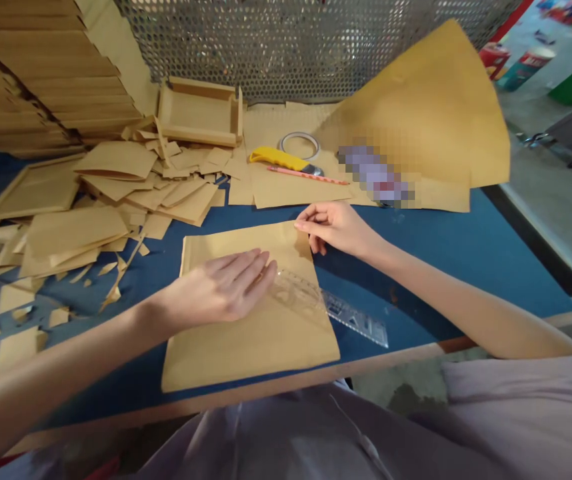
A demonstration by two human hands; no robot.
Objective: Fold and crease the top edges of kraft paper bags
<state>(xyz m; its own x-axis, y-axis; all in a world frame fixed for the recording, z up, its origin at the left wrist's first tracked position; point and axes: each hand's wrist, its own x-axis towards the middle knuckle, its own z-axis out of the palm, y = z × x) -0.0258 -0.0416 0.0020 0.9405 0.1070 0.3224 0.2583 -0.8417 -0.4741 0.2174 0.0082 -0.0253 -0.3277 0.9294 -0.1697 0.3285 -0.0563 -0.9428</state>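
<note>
Blue tabletop (466,260), backed by a perforated metal screen (246,47), carries the kraft paper sheet (251,353). Thumb and forefinger of the right hand (333,227) pinch its far right corner, the other fingers curled under. The left hand (231,287) lies palm down across its middle, fingers straight and together, pointing toward that pinched corner.

The sheet's far edge faces the screen; its sides flare slightly toward the wearer, and foreshortening hides which way is longer. A clear plastic ruler (356,319) slants from beside the left fingertips across the sheet's right edge, its outer end over the tabletop. The sheet's near left corner sits just beside the table's front edge. Blue surface spreads to its right, under the right forearm; to its left, only a narrow strip separates it from the paper scraps (116,193).

Beyond the sheet's far edge are a pink pencil (306,175), a yellow utility knife (277,158) and a tape roll (300,135); a cardboard tray (199,117) stands far left of them.
</note>
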